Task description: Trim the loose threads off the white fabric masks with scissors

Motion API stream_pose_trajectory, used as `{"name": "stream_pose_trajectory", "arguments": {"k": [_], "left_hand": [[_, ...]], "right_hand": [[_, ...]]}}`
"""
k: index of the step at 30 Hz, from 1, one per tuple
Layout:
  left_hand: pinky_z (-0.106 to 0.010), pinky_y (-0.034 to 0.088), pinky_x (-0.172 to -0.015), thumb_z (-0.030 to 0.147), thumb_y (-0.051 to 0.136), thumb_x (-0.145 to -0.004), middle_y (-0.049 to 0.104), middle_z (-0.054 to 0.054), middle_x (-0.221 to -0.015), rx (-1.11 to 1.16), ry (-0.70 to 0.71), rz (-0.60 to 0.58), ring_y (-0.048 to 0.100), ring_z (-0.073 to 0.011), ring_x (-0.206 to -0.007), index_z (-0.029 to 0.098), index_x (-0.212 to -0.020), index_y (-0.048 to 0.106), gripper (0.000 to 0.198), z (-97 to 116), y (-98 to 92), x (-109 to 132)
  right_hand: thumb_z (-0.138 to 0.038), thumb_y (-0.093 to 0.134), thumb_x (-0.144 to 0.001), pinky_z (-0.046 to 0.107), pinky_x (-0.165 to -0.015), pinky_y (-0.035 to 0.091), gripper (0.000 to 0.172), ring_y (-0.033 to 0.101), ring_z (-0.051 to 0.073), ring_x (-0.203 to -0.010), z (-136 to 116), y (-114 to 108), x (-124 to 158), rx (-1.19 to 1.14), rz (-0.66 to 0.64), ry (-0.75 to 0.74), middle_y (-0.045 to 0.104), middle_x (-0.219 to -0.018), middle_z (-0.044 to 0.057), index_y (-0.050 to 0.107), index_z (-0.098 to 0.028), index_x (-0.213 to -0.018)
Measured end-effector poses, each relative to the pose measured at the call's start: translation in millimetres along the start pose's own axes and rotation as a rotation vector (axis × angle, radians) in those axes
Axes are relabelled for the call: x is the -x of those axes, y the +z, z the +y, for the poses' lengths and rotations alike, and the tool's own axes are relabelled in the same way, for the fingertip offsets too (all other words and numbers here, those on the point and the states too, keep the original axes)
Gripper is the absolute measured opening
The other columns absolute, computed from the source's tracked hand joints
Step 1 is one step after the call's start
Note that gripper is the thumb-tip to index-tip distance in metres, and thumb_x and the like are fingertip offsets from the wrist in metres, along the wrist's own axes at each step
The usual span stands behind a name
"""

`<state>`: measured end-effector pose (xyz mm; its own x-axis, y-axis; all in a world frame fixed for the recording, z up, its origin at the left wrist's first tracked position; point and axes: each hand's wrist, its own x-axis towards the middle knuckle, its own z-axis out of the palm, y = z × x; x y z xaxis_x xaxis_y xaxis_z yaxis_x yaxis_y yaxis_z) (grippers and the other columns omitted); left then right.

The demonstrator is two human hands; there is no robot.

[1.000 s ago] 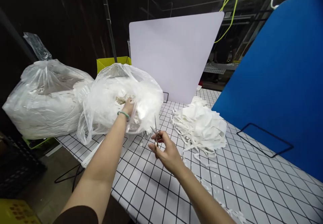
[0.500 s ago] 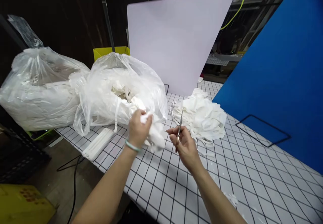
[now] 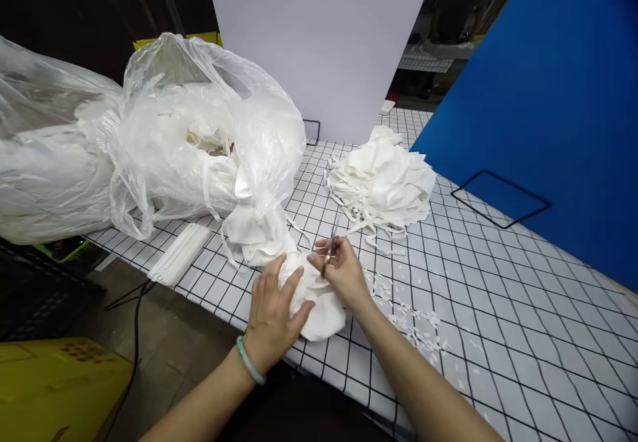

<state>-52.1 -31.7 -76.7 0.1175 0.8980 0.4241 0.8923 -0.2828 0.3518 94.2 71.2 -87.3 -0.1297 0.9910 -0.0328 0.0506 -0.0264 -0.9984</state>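
Note:
My left hand (image 3: 273, 309), a pale green bangle at its wrist, lies with fingers spread on a bunched white cloth piece (image 3: 319, 316) near the table's front edge. In my right hand (image 3: 343, 272) is a small pair of scissors (image 3: 331, 246), blades pointing up and away. The right fingertips are close to the same white cloth; whether they touch it I cannot tell. More white cloth (image 3: 259, 232) with thin straps spills from an open clear plastic bag (image 3: 264, 110) just beyond my left hand. A heap of white cloth pieces with straps (image 3: 383, 179) rests farther right.
Small white scraps (image 3: 419, 329) are scattered on the grid-patterned tablecloth (image 3: 498, 289). A white power strip (image 3: 180, 254) lies at the left edge. Another full plastic bag (image 3: 50, 176) stands far left. A white panel (image 3: 323, 43) and a blue panel (image 3: 538, 110) rise behind.
My left hand has come down toward me with white cloth and loosened from a grip to spread fingers. My right hand, holding the scissors, has moved left toward the cloth. The view has tilted down.

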Motion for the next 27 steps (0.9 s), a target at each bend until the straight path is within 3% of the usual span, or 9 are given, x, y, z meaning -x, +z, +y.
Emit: {"name": "stream_pose_trajectory", "arguments": {"k": [3, 6, 9, 11, 15, 19, 21, 24, 27], "left_hand": [[-0.053, 0.044, -0.106, 0.031, 0.068, -0.086, 0.058, -0.014, -0.129, -0.006, 0.174, -0.114, 0.054, -0.0329, -0.12, 0.021, -0.116, 0.062, 0.033, -2.2, 1.2, 1.9], [-0.047, 0.05, -0.096, 0.012, 0.064, -0.078, 0.066, -0.007, -0.11, -0.105, 0.212, -0.222, 0.061, -0.0277, -0.102, 0.024, -0.096, 0.066, 0.022, -30.3, -4.6, -12.3], [-0.06, 0.044, -0.096, -0.005, 0.05, -0.073, 0.065, -0.015, -0.108, -0.236, 0.039, -0.096, 0.059, -0.0341, -0.105, 0.018, -0.089, 0.065, 0.032, -65.7, -18.3, -33.6], [-0.068, 0.036, -0.101, -0.006, 0.048, -0.072, 0.062, -0.019, -0.119, -0.252, -0.019, 0.005, 0.054, -0.0395, -0.116, 0.016, -0.092, 0.065, 0.035, -74.3, -26.5, -42.2], [-0.05, 0.046, -0.098, 0.004, 0.052, -0.081, 0.061, -0.015, -0.118, 0.068, -0.054, 0.226, 0.055, -0.032, -0.116, 0.018, -0.096, 0.063, 0.023, -49.2, -31.1, -36.3], [-0.034, 0.052, -0.077, 0.021, 0.059, -0.087, 0.063, -0.005, -0.087, 0.704, -0.39, -0.024, 0.061, -0.0201, -0.082, 0.019, -0.089, 0.063, 0.005, -21.5, -22.4, -21.2], [-0.032, 0.053, -0.074, 0.03, 0.061, -0.086, 0.064, -0.004, -0.083, 0.895, -0.585, -0.135, 0.061, -0.0183, -0.076, 0.018, -0.088, 0.065, 0.012, -17.8, -16.3, -16.6], [-0.033, 0.055, -0.073, 0.04, 0.059, -0.089, 0.068, -0.006, -0.089, 0.982, -0.668, -0.167, 0.065, -0.0187, -0.078, 0.017, -0.095, 0.069, 0.026, -16.2, -8.7, -14.1], [-0.03, 0.054, -0.071, 0.05, 0.058, -0.092, 0.068, -0.005, -0.091, 1.063, -0.687, -0.16, 0.062, -0.0169, -0.078, 0.017, -0.106, 0.069, 0.037, -11.4, -7.2, -20.0]], "right_hand": [[-0.045, 0.073, -0.077, 0.035, -0.079, 0.056, 0.041, 0.067, 0.02, -0.093, -0.2, 20.6, -10.3, 0.1, -0.002, -0.053, 0.068, -0.115, 0.007, 0.049, -0.024, -0.103], [-0.037, 0.067, -0.08, 0.038, -0.084, 0.053, 0.03, 0.065, 0.02, -0.091, 0.5, 21.5, -26.3, 0.201, 0.053, -0.07, 0.069, -0.109, 0.006, 0.048, -0.024, -0.099], [-0.026, 0.07, -0.072, 0.041, -0.084, 0.049, 0.028, 0.061, 0.022, -0.087, 6.3, 11.8, -41.2, 0.32, 0.077, -0.075, 0.068, -0.097, 0.003, 0.05, -0.025, -0.092], [-0.02, 0.069, -0.069, 0.041, -0.084, 0.047, 0.025, 0.058, 0.024, -0.087, 11.2, 6.6, -47.8, 0.387, 0.067, -0.081, 0.066, -0.086, 0.001, 0.051, -0.025, -0.086], [-0.016, 0.061, -0.073, 0.04, -0.082, 0.046, 0.016, 0.058, 0.024, -0.086, 14.8, 4.5, -52.6, 0.439, 0.023, -0.105, 0.064, -0.08, 0.001, 0.053, -0.025, -0.085], [-0.01, 0.063, -0.066, 0.038, -0.091, 0.047, 0.025, 0.059, 0.023, -0.1, 10.9, 7.5, -53.5, 0.411, -0.157, -0.206, 0.069, -0.098, 0.002, 0.057, -0.025, -0.085], [-0.007, 0.067, -0.061, 0.041, -0.096, 0.045, 0.026, 0.058, 0.024, -0.102, 6.8, 6.9, -51.3, 0.404, -0.22, -0.234, 0.069, -0.094, 0.002, 0.058, -0.025, -0.079], [-0.014, 0.067, -0.067, 0.043, -0.093, 0.047, 0.019, 0.059, 0.024, -0.096, -5.1, 1.5, -31.6, 0.386, -0.214, -0.225, 0.065, -0.089, 0.003, 0.055, -0.024, -0.079], [-0.023, 0.061, -0.081, 0.036, -0.085, 0.051, 0.012, 0.061, 0.02, -0.089, -21.8, -3.0, 19.2, 0.292, -0.207, -0.192, 0.063, -0.091, 0.001, 0.05, -0.025, -0.087]]}}
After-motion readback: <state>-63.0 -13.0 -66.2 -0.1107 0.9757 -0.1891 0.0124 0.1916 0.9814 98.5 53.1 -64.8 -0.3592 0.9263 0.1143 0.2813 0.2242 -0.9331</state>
